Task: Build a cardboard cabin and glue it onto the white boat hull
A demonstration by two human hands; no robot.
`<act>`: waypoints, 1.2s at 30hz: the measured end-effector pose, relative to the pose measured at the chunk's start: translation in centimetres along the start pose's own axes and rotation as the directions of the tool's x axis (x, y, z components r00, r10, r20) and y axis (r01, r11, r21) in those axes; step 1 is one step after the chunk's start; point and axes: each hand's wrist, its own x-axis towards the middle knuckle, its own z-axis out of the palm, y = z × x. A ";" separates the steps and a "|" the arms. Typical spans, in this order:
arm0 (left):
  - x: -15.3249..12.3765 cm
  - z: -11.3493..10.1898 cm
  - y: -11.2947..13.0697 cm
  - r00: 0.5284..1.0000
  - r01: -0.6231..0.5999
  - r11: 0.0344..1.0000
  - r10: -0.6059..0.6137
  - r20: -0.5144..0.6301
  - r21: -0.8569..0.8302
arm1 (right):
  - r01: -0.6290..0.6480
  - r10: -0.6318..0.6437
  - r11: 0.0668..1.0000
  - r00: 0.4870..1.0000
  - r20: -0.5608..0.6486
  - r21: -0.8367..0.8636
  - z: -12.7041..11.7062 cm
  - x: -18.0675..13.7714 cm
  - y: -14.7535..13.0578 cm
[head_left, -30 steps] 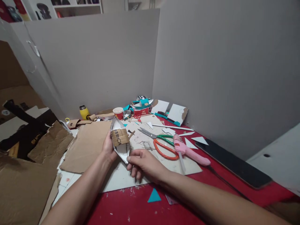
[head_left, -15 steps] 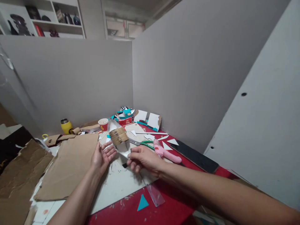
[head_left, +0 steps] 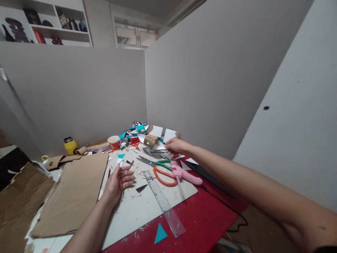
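Note:
My right hand (head_left: 174, 146) reaches to the back of the table, its fingers closed on one end of a small white paper-and-cardboard piece. That boat-shaped piece (head_left: 151, 140) has a brown cardboard band round its middle. Palm up, my left hand (head_left: 118, 182) rests over the white board (head_left: 126, 211) with its fingers apart and nothing in it. Between the hands lie scissors (head_left: 164, 182) with green and orange handles. A pink glue gun (head_left: 186, 174) is just right of them, and a clear ruler (head_left: 165, 209) slants toward the front.
A large cardboard sheet (head_left: 71, 193) lies on the left. Behind it stand a yellow bottle (head_left: 70, 146) and a red-and-white paper cup (head_left: 114, 143). A teal triangle (head_left: 160, 234) sits on the red surface (head_left: 205, 218). Grey panels (head_left: 205, 84) enclose the back and right.
My right hand has carried the boat-shaped piece away from above the board to the back of the table. The scissors and ruler are now uncovered. My left hand stays open, slightly lower.

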 end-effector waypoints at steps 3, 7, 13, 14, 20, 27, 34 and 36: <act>0.1 0.0 -0.2 1.000 -0.013 0.999 0.013 0.009 0.036 | -0.042 0.043 0.996 0.999 0.007 -0.072 0.2 2.0 0.4; 0.0 0.1 -0.3 1.000 -0.020 0.997 0.019 0.011 0.080 | -0.063 0.063 0.990 0.998 -0.004 -0.126 0.3 4.1 0.3; -0.1 0.6 -0.2 1.000 -0.015 0.991 0.015 0.005 0.129 | -0.062 0.053 0.977 0.997 -0.051 -0.203 -0.2 6.0 0.2; -0.1 0.7 -0.1 1.000 -0.015 0.990 0.014 0.004 0.138 | -0.057 0.045 0.974 0.997 -0.059 -0.219 -0.2 6.2 0.3; 0.0 0.8 -0.2 0.999 -0.036 0.977 0.039 -0.011 0.211 | 0.045 -0.112 0.937 0.978 -0.176 -0.346 -1.2 6.2 0.3; 0.2 0.5 -0.7 0.996 -0.076 0.948 0.085 -0.015 0.309 | 0.286 -0.435 0.854 0.852 -0.293 -0.435 -2.6 -0.7 -0.8; -0.1 0.7 -1.0 0.988 -0.152 0.932 0.153 0.022 0.329 | 0.710 -0.723 0.653 0.688 0.060 -0.264 3.3 -12.0 2.4; -0.3 1.0 -1.1 0.985 -0.161 0.927 0.171 0.002 0.340 | 0.838 -0.791 0.486 0.542 0.282 -0.246 5.8 -14.0 3.6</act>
